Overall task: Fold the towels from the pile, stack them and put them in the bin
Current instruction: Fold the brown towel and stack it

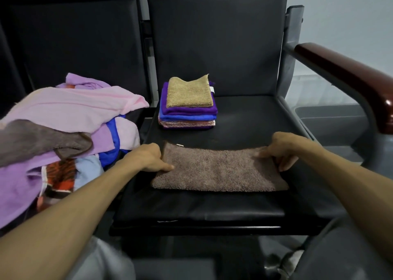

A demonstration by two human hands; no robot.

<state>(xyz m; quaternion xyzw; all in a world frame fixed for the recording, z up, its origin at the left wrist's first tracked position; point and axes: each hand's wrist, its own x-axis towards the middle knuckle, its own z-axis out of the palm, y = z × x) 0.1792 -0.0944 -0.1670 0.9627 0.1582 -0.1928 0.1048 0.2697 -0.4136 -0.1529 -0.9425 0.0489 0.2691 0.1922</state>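
A brown towel (219,170) lies folded into a long strip on the black seat (251,120). My left hand (152,157) grips its left end, thumb on top. My right hand (280,149) pinches its right end, fingers curled over the edge. Behind it, a stack of folded towels (188,103) stands on the seat, tan on top, then purple, blue and pinkish layers. A loose pile of towels (63,131), pink, lilac, brown, blue and orange-patterned, covers the seat to the left.
Black seat backs (212,35) rise behind both seats. A dark red wooden armrest (348,75) on a grey frame runs along the right. A grey container's edge (327,118) shows beyond the armrest at right.
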